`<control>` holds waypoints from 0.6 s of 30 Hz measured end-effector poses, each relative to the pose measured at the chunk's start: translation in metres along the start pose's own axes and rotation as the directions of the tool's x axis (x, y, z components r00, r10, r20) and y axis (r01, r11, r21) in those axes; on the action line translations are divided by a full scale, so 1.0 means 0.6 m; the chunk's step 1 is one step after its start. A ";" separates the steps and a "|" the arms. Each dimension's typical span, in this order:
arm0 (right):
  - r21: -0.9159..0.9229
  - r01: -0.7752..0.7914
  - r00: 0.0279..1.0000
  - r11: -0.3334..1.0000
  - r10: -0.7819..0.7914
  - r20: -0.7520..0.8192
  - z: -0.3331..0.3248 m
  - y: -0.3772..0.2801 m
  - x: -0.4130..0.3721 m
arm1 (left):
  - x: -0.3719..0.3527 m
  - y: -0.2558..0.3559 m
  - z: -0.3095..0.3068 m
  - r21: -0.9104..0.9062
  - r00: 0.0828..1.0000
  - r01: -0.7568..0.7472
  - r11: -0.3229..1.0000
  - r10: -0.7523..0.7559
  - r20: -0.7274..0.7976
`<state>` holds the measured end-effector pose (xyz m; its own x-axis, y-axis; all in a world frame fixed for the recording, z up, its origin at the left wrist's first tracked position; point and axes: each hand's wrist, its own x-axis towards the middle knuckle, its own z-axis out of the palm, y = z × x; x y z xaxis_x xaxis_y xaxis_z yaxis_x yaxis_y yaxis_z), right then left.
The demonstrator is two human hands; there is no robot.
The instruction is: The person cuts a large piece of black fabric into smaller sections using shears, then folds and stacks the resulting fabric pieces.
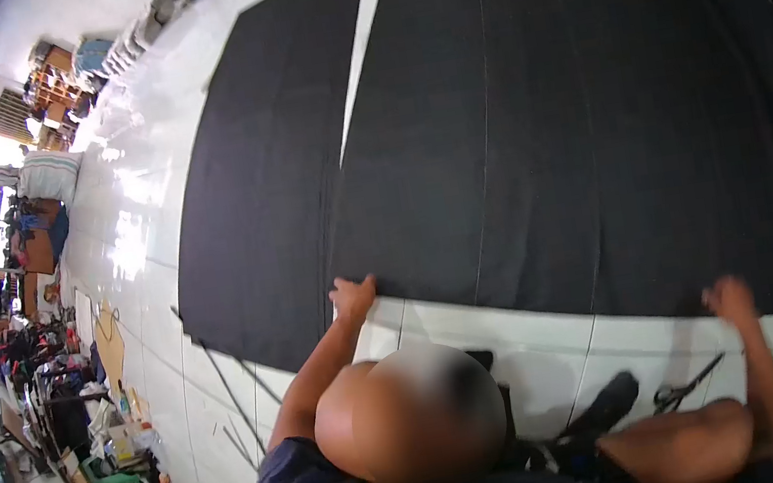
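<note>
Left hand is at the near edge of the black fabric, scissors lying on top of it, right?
No, the scissors lie on the white tiled floor, as the head view shows. The left hand is at the near edge of the black fabric.

Floor (542, 348) lies open along the near edge of the cloth (541, 138), narrowed by a foot (615, 399) and scissors (693, 384). Left of the cloth a wide lane runs to the clutter (44, 358); thin rods (226, 387) cross its near end.
</note>
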<state>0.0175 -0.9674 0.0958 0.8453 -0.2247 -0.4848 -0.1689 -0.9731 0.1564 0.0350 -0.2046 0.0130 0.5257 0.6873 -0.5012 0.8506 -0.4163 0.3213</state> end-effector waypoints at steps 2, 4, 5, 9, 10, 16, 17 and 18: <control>0.069 0.139 0.986 0.988 -0.145 0.088 -0.163 -0.109 -0.017 | -0.001 -0.058 0.024 -0.102 0.986 -0.015 0.995 -0.002 -0.166; 0.018 0.260 0.961 0.966 -0.260 0.090 -0.250 -0.153 0.037 | 0.001 -0.032 0.017 -0.411 0.980 0.151 0.899 -0.191 -0.059; -0.010 0.312 0.947 0.950 -0.310 0.083 -0.268 -0.174 0.059 | 0.012 -0.041 0.024 -0.480 0.975 0.200 0.854 -0.224 0.008; -0.109 0.357 0.896 0.928 -0.373 -0.242 -0.337 -0.317 0.118 | 0.009 0.008 0.018 -0.525 0.908 0.290 0.800 -0.404 -0.114; -0.032 0.377 0.893 0.926 -0.373 -0.250 -0.343 -0.360 0.118 | 0.012 0.007 0.025 -0.545 0.913 0.272 0.793 -0.391 -0.114; 0.610 0.327 0.945 0.722 -0.263 -0.195 -0.172 -0.571 0.069 | 0.007 -0.009 0.052 -0.958 0.961 0.206 0.197 -0.223 0.161; 0.650 0.292 0.956 0.701 -0.226 -0.186 -0.112 -0.587 0.076 | 0.027 -0.019 0.058 -0.960 0.962 0.263 0.100 -0.100 0.253; 0.637 0.247 0.968 0.730 -0.153 -0.200 -0.053 -0.599 0.085 | 0.023 -0.005 0.063 -0.970 0.985 0.174 0.168 -0.023 0.173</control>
<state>0.1375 -0.6276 0.0420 0.9454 -0.0587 -0.3206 -0.2373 -0.7983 -0.5536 0.0403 -0.2162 -0.0251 0.5001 0.5837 -0.6397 0.2227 0.6272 0.7464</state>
